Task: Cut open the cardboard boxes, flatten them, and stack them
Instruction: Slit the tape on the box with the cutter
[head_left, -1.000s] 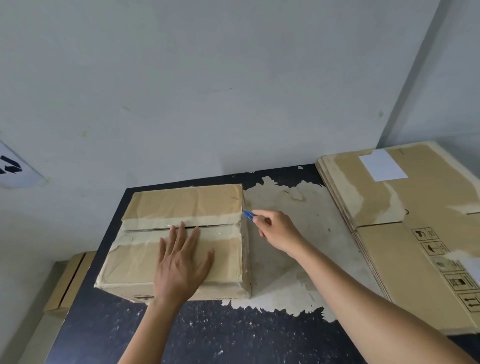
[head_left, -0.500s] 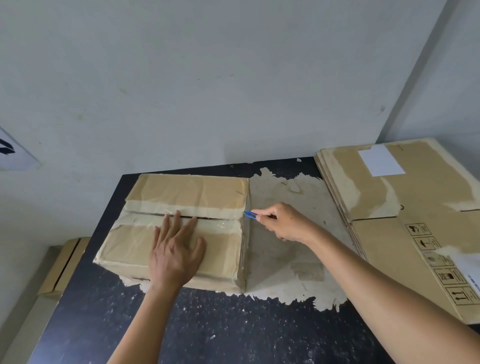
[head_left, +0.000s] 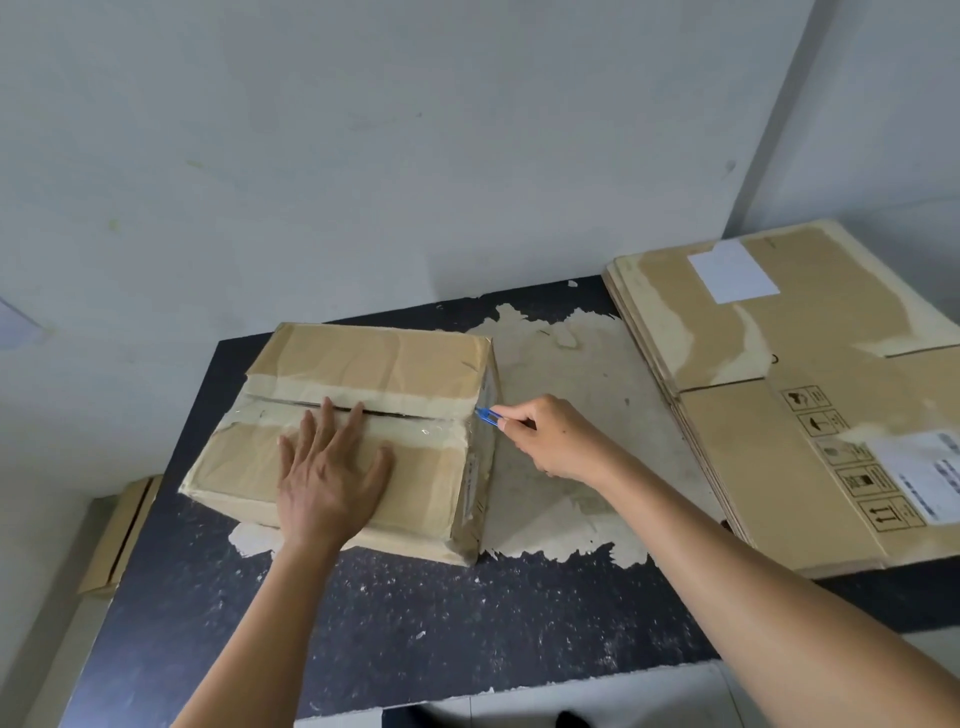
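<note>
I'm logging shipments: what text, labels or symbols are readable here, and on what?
No words are legible.
Black handling pictograms, including paired up arrows, on the top flattened brown cardboard sheet.
White printed label on that sheet: blurred.
White rectangular label farther back: looks blank.
Strip on the taped brown cardboard box's side: too small.

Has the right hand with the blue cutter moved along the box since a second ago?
No. The right hand keeps the blue cutter at the right end of the box's top seam.
</note>
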